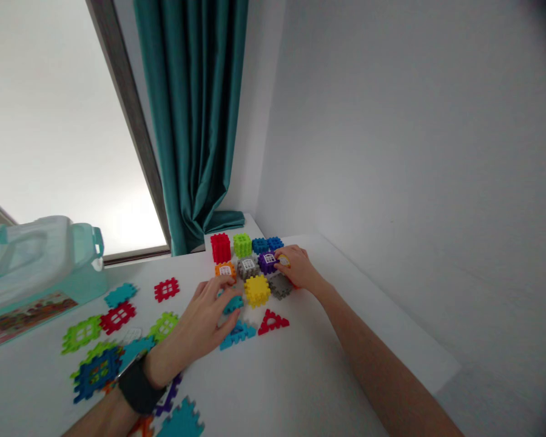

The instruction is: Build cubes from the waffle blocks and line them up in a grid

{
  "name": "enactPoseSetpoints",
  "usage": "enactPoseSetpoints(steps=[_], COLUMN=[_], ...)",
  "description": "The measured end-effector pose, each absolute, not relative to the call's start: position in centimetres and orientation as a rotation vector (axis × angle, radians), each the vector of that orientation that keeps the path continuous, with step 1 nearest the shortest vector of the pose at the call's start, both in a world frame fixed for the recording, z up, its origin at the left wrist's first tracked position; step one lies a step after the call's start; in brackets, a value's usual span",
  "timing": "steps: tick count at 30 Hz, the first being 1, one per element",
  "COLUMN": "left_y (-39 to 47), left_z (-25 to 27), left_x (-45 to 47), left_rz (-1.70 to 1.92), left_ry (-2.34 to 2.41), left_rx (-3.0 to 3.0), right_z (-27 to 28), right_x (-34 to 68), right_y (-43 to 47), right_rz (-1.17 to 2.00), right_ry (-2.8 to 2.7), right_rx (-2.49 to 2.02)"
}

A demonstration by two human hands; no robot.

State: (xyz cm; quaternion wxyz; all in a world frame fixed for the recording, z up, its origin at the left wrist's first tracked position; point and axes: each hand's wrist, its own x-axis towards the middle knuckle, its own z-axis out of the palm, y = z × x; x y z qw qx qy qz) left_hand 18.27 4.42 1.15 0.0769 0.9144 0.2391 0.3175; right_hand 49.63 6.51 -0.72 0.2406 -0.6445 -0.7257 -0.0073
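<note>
My right hand [299, 268] reaches to the far end of the table, its fingers closed around a yellow building block [283, 261] with a pale window. That block is right beside a purple block [268, 262]. My left hand [212, 312] hovers low with fingers apart, partly covering a light blue piece [233, 304] and close to an orange block [225, 270]. Between the hands are a grey block [247, 267], a yellow block [257, 291] and a flat dark grey piece [280, 286]. Behind stand red [221, 248], lime green [242, 245] and dark blue blocks [260, 246].
Near me lie a red triangle [273, 322] and a blue triangular piece [238, 334]. Several flat notched pieces, including a dark blue one [97, 373], spread under and left of my left arm. A lidded teal box [84, 261] stands left. A wall [391, 182] borders the right side.
</note>
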Motion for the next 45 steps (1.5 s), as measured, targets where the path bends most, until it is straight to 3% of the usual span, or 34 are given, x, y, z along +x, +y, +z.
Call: enactPoseSetpoints(steps=[34, 45], left_y=[4.7, 5.5], left_z=[1.5, 2.6], left_x=[18.3, 17.2], left_rz=[0.807, 0.737], left_ry=[0.717, 0.83], left_rx=[2.863, 2.905], right_z=[0.0, 2.1], right_x=[48.8, 45.3], right_y=[6.3, 3.2], right_rz=[-0.046, -0.035], right_ry=[-2.056, -2.121], right_rx=[-1.795, -1.613])
